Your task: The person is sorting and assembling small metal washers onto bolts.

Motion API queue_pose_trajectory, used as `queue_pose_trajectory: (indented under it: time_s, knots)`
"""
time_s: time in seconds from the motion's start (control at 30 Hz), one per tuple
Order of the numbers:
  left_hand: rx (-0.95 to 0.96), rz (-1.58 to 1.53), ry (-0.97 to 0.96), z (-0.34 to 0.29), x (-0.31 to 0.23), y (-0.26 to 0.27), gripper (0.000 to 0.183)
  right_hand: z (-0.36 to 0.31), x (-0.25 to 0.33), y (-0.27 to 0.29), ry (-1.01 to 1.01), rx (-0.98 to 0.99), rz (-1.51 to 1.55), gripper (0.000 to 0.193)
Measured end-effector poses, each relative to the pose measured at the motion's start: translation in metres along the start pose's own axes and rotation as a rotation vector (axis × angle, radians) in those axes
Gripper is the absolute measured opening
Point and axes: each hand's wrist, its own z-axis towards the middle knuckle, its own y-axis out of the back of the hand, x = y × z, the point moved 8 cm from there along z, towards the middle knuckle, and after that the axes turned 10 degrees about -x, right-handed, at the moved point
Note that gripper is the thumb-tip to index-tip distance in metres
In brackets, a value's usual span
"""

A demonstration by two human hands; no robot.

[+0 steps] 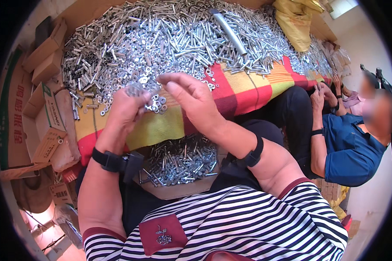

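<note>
Past the bolts [183,163] at the lap, the checked cloth [157,130] leaves a yellow-green strip of room between its near edge and the hands. The left hand [130,106] curls around blurred silvery pieces [137,89]; the right hand [194,98], thumb and fingers parted, is just beside it. Between them sit shiny, ring-shaped washers [157,104], with the crowded metal heap [161,39] beyond.
</note>
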Motion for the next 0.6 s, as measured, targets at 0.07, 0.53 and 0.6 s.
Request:
queue_pose_trajectory:
  time_s: [0.07,0.53,0.6]
  knots:
    - [0.232,0.369,0.086,-0.017,-0.006,-0.023,0.005,0.013,0.0,0.021,0.231,-0.041,-0.338,0.022]
    - [0.052,0.198,0.098,-0.012,0.015,-0.022,0.006,0.036,-0.031,0.011,0.551,0.106,-1.213,0.011]
    - [0.02,0.239,-0.003,-0.007,0.012,-0.02,0.004,0.04,-0.031,0.015,0.531,0.043,-1.166,0.011]
